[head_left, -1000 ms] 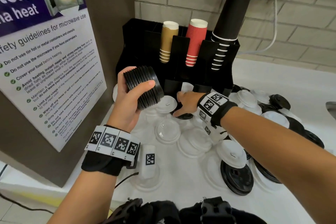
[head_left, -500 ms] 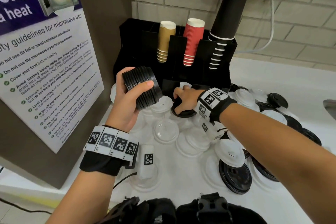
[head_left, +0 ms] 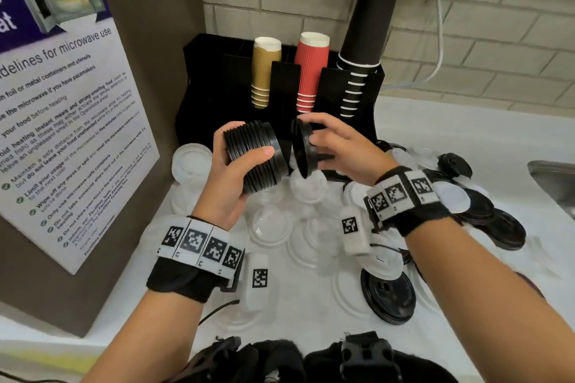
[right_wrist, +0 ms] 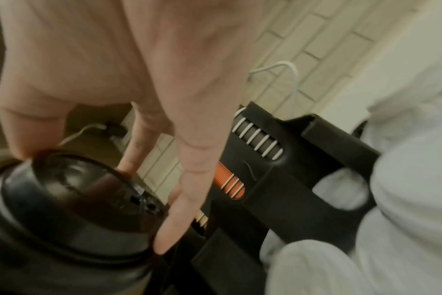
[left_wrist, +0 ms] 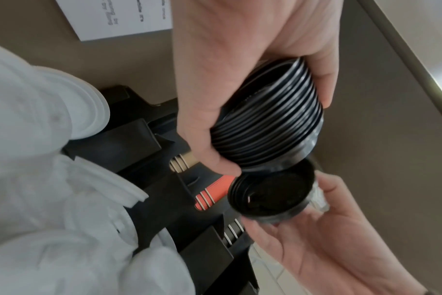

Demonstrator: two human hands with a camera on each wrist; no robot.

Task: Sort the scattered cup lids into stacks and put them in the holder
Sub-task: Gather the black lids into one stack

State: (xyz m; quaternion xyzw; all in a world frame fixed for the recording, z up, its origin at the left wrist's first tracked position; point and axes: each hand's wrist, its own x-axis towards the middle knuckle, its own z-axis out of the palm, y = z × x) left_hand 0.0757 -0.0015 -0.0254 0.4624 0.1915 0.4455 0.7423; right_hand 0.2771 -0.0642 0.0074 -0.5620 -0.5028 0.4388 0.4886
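My left hand grips a stack of black lids lying sideways, in the air in front of the black holder. My right hand pinches a black lid by its rim, tilted on edge just right of the stack's end. In the left wrist view the black lid sits with its hollow side toward the stack, almost touching it. The right wrist view shows the black lid's top between my fingers.
White, clear and black lids lie scattered over the white counter. The holder carries tan, red and black cup stacks. A board with a microwave notice stands left; a sink edge is right.
My right hand picked up a black lid from the counter in front of the holder and raised it to the end of the stack. The left hand kept the stack nearly still.
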